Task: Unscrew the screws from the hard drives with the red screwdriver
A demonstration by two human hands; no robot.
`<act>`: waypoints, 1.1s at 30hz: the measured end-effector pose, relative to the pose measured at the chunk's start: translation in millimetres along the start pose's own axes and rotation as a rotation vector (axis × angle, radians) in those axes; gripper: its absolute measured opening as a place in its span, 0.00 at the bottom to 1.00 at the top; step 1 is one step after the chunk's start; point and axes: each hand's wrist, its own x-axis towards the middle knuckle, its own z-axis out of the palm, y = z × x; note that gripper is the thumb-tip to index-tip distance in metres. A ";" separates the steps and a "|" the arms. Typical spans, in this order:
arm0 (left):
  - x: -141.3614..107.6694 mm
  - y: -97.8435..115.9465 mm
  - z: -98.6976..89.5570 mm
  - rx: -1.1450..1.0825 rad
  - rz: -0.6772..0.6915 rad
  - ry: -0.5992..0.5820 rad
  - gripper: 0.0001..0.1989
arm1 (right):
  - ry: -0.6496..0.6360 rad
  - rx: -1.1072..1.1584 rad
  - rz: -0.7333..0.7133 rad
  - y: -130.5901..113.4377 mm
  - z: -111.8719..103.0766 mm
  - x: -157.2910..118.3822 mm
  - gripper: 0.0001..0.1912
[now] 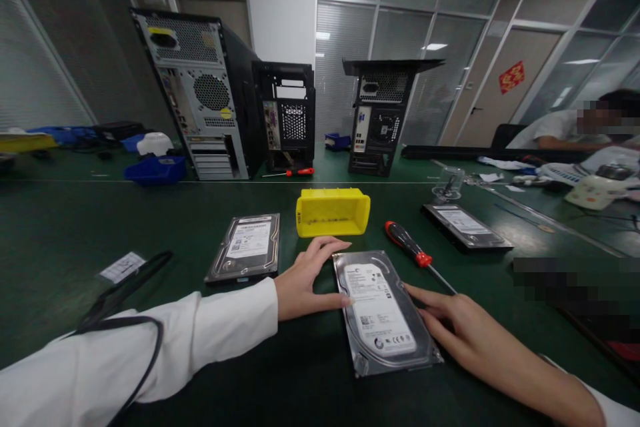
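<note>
A silver hard drive (357, 343) with a white label faces up on the table before me, between my two hands. My left hand (307, 280) holds its left side: the thumb presses on the edge while the fingers stretch past the far left corner. At the right edge, the fingertips of my right hand (463, 327) grip the drive's side; part of them is hidden. Another hard drive (250, 243) lies to the left, near my left wrist. Just beyond my right hand is a red and black screwdriver (407, 243), its shaft pointing toward that hand.
A yellow bin (333, 213) with small bits inside stands ahead. Computer cases (213, 90) line the back, with another screwdriver (300, 172) by them. A third hard drive (467, 227) and a clear cup (449, 183) are at right. A person (565, 127) sits far right.
</note>
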 end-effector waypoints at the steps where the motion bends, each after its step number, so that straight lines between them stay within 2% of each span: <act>1: -0.5 0.4 0.5 0.002 -0.008 0.003 0.39 | 0.002 0.002 0.002 -1.6 1.1 -0.4 0.26; 7: -3.2 0.6 4.3 0.014 -0.019 -0.011 0.45 | 0.004 -0.013 -0.073 -19.0 22.2 -5.2 0.25; 12: -3.2 -0.4 3.6 0.021 -0.044 -0.015 0.44 | 0.043 -0.004 -0.080 -30.6 38.6 -10.6 0.25; 14: -2.9 -0.6 2.5 0.025 -0.042 -0.021 0.42 | 0.060 -0.029 -0.072 -29.2 33.5 -10.4 0.24; 16: -2.7 -0.7 1.8 0.038 -0.034 -0.018 0.36 | 0.127 -0.079 -0.009 -21.1 18.9 -7.0 0.24; 19: -2.6 -1.0 2.0 0.083 0.004 -0.005 0.27 | 0.359 -0.179 0.167 4.2 -12.3 4.5 0.26; 20: -2.5 -1.0 2.4 0.102 0.021 -0.002 0.25 | 0.392 -0.227 0.208 14.3 -21.2 9.7 0.27; 23: -1.8 0.0 4.8 0.114 0.038 0.014 0.22 | 0.359 -0.298 0.274 39.0 -32.6 26.7 0.32; 27: 0.3 5.0 8.5 0.055 0.023 0.083 0.18 | 0.310 -0.313 0.300 45.1 -18.5 52.1 0.36; 30: 2.8 8.2 10.2 0.039 0.010 0.111 0.17 | 0.319 -0.277 0.308 40.5 -12.3 73.1 0.30; 33: 4.1 8.6 10.6 0.050 0.018 0.099 0.17 | 0.328 -0.147 0.280 38.4 -25.0 86.8 0.21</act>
